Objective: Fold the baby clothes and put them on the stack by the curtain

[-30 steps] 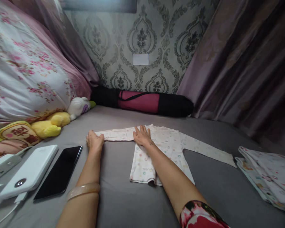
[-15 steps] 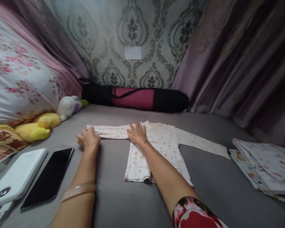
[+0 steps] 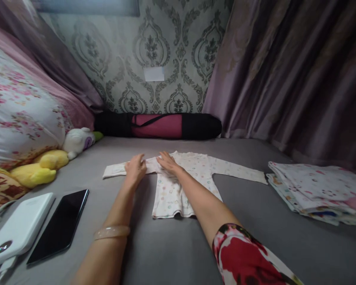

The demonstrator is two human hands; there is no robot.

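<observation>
Shirt (image 3: pixel 192 174), pale and dotted, lies flat beneath both hands (image 3: pixel 135 168) (image 3: pixel 167 162), palms open.

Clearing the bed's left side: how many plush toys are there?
2: the yellow plush toy below the floral pillow, the white plush toy just beyond it, toward the wall. Others may be out of frame.

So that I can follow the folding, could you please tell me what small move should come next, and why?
Probably draw the sleeve under the left hand inward across the baby top. That hand rests on the outspread sleeve near the shoulder, while the right hand lies flat on the chest beside it, seemingly pinning the cloth.
</observation>
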